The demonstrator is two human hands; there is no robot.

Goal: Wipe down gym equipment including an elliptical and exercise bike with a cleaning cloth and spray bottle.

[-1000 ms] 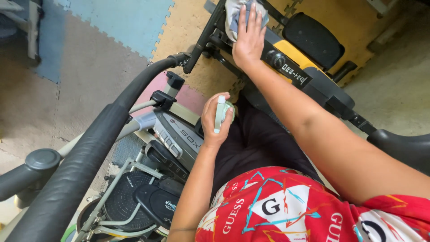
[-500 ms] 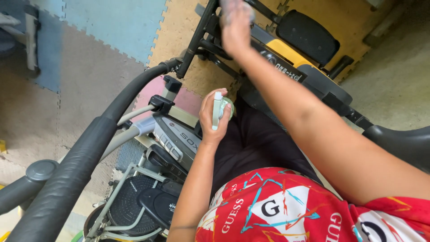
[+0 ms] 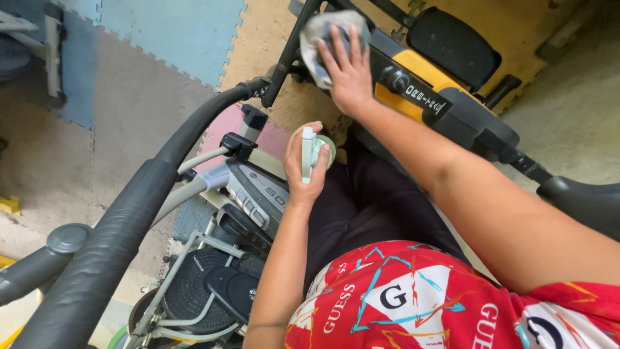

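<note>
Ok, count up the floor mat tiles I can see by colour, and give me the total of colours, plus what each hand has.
Blue mat areas: 1
Grey mat areas: 1
Pink mat areas: 1
Tan mat areas: 1
Total: 4 colours

Left hand: 1 pale green spray bottle
Right hand: 1 grey cloth, pressed on the yellow and black exercise machine
</note>
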